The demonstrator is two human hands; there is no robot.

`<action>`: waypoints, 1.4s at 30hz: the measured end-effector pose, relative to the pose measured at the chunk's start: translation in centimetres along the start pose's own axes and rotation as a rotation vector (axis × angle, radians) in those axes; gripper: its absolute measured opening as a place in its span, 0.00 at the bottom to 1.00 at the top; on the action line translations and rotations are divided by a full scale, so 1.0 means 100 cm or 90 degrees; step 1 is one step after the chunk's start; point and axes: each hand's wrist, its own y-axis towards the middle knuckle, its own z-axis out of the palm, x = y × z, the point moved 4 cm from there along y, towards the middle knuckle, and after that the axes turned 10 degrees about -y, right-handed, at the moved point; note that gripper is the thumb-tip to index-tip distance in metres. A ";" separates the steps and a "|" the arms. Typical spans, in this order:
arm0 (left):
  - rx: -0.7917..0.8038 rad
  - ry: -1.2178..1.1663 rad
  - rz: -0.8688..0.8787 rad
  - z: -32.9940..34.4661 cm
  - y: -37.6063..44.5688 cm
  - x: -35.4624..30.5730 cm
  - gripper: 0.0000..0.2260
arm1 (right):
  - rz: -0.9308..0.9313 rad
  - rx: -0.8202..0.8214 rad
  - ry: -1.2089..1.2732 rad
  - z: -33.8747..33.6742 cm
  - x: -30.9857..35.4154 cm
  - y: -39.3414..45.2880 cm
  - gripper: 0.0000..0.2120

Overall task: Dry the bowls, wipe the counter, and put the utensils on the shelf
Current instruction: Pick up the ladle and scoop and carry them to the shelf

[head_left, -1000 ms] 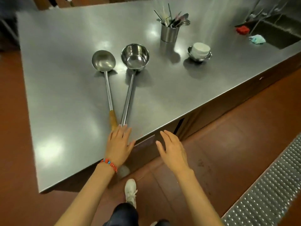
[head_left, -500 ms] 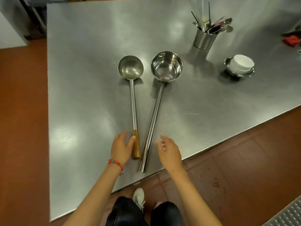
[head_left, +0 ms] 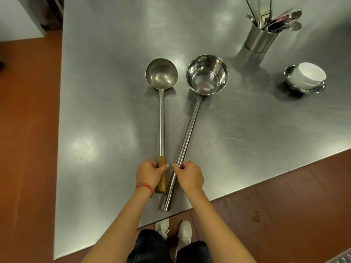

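Two long utensils lie side by side on the steel counter. The ladle on the left has a wooden grip, and my left hand is closed around that grip. To its right lies a deep steel scoop with a long tubular handle, which my right hand grips near its lower end. Both bowls of the utensils rest on the counter, pointing away from me. At the right stands a white bowl nested in a steel bowl.
A steel cup holding several utensils stands at the back right. The counter's near edge runs diagonally just below my hands, with red-brown floor to the left and in front. My shoes and legs show below the edge.
Both hands went from open beside the handles to closed around them, left on the ladle, right on the scoop. The view has moved closer over the counter.
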 end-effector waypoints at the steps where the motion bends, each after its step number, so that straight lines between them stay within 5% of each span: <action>1: 0.006 -0.003 -0.003 0.000 0.002 0.001 0.20 | 0.004 0.010 0.013 -0.001 0.000 0.001 0.18; 5: 0.008 -0.116 -0.063 -0.005 0.005 0.007 0.16 | 0.030 0.048 0.197 -0.008 -0.005 0.000 0.16; 10: 0.129 -0.494 -0.205 -0.001 -0.004 0.005 0.07 | 0.147 0.169 0.653 -0.013 -0.010 -0.014 0.10; 15: 0.182 -0.562 -0.227 0.002 -0.011 -0.002 0.11 | 0.161 0.126 0.637 -0.020 -0.018 -0.018 0.19; 29: 0.103 -0.526 -0.159 0.000 -0.052 -0.018 0.15 | 0.045 0.110 0.559 -0.067 -0.043 -0.029 0.18; 42: -0.109 -0.663 -0.160 0.012 -0.166 0.012 0.16 | -0.077 0.252 0.437 -0.085 -0.066 -0.053 0.17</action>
